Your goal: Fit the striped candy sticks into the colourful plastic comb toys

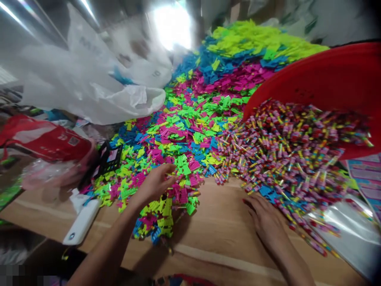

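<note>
The left hand (153,184) rests open, fingers slightly curled and apart, on a heap of neon plastic pieces (178,135). The right hand (264,218), open and spread, lies beside striped plastic sticks (285,159) fanning from a tilted red basin (312,79) across the wooden table (220,222).

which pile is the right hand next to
The striped multicoloured sticks heaped at the tilted red basin, beside the right hand; not the flat neon plastic pieces under the left hand.

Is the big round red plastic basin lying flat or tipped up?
Tipped: the red plastic basin leans up, its inside facing the camera, small striped pieces heaped against its lower edge.
</note>
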`<action>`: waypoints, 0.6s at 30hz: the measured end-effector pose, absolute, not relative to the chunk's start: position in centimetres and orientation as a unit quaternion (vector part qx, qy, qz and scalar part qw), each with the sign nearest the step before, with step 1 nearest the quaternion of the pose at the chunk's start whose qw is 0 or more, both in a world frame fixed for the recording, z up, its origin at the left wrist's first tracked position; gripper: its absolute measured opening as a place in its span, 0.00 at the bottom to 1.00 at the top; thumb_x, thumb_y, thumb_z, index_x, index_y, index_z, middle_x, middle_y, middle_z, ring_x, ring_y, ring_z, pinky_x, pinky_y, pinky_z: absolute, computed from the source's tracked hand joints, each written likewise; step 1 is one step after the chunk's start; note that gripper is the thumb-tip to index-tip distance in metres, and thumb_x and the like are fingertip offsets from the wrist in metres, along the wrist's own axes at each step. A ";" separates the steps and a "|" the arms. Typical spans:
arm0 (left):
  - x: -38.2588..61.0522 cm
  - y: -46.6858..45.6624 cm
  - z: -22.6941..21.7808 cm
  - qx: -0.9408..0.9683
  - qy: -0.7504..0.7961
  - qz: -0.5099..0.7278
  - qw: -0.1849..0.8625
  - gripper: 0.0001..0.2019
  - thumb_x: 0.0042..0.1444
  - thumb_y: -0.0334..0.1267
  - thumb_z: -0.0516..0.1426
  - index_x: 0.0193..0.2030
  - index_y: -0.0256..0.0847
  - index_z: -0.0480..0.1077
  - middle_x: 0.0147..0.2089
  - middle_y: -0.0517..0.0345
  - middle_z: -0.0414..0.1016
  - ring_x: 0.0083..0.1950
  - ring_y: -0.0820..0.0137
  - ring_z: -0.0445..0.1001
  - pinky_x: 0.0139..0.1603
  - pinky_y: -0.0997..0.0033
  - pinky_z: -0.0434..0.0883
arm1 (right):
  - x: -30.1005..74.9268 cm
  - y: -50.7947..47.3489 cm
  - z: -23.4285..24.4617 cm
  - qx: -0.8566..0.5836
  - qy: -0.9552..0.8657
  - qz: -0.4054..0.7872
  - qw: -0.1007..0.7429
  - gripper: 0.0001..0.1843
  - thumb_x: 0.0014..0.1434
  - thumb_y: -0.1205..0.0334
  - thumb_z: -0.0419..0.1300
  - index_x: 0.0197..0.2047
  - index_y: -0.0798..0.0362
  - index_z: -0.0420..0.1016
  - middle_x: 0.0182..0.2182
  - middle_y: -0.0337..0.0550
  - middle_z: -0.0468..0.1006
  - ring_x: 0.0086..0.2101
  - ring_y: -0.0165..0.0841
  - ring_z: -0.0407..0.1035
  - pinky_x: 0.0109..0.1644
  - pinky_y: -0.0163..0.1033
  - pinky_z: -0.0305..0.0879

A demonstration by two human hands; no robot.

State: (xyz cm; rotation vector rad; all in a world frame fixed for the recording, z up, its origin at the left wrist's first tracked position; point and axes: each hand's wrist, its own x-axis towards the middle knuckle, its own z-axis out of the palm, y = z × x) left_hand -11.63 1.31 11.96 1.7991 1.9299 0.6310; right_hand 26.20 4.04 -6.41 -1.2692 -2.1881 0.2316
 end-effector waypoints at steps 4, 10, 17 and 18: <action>-13.8 7.4 11.5 0.680 0.706 0.155 0.118 0.12 0.58 0.34 0.54 0.45 0.37 0.75 0.43 0.48 0.80 0.45 0.59 0.77 0.49 0.61 0.72 | 25.7 4.2 -6.3 -0.483 -0.827 0.099 0.268 0.13 0.67 0.62 0.51 0.45 0.53 0.76 0.42 0.53 0.79 0.43 0.45 0.74 0.48 0.50 0.71; -18.5 16.4 10.2 0.678 0.713 0.134 0.118 0.19 0.52 0.24 0.53 0.50 0.33 0.75 0.51 0.42 0.77 0.56 0.56 0.73 0.57 0.64 0.67 | 25.1 4.1 -5.6 -0.498 -0.830 0.090 0.234 0.14 0.65 0.62 0.51 0.43 0.54 0.78 0.38 0.54 0.78 0.39 0.44 0.74 0.44 0.48 0.72; -17.5 18.0 6.6 0.685 0.696 0.123 0.176 0.23 0.40 0.28 0.67 0.47 0.31 0.72 0.50 0.37 0.74 0.54 0.49 0.72 0.53 0.60 0.67 | 24.3 3.9 -5.5 -0.513 -0.820 0.090 0.238 0.13 0.64 0.61 0.52 0.40 0.52 0.77 0.38 0.55 0.77 0.39 0.47 0.72 0.42 0.51 0.71; -17.1 17.6 6.2 0.687 0.692 0.130 0.183 0.25 0.39 0.26 0.66 0.48 0.32 0.72 0.51 0.38 0.73 0.54 0.50 0.72 0.53 0.61 0.67 | 24.3 3.9 -5.4 -0.515 -0.818 0.094 0.239 0.13 0.64 0.61 0.52 0.40 0.52 0.77 0.37 0.54 0.77 0.39 0.47 0.72 0.43 0.52 0.70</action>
